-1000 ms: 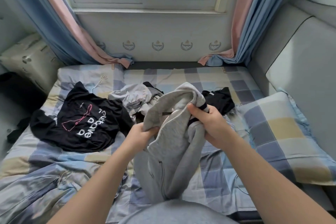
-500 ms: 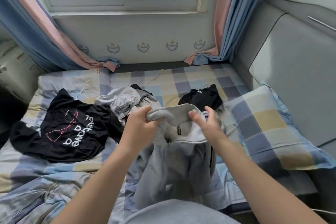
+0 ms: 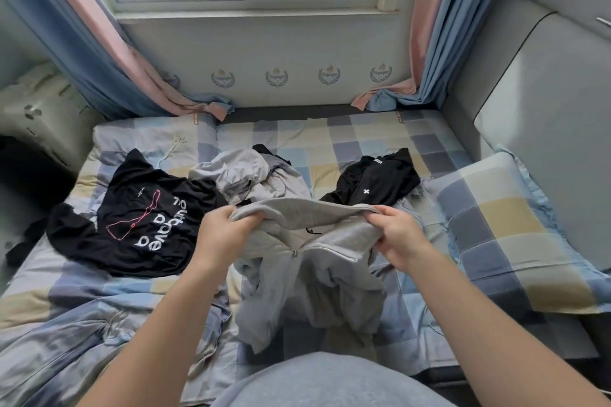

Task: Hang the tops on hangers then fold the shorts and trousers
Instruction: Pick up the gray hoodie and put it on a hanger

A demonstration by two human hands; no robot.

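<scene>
- The grey zip top (image 3: pixel 317 261) is held up over the bed (image 3: pixel 363 135). Its upper edge is grasped by the left hand (image 3: pixel 228 235) and the right hand (image 3: pixel 400 235), each clenched around a bunch of cloth.
- The step is judged to be the hanging of 1 top, which is stretched between the 2 hands.
- A hanger is called for next, but none is seen.
- The top's lower half is crumpled, so its sleeves cannot be made out.
- The grey heap (image 3: pixel 244 175) cannot be told as shorts or trousers.
</scene>
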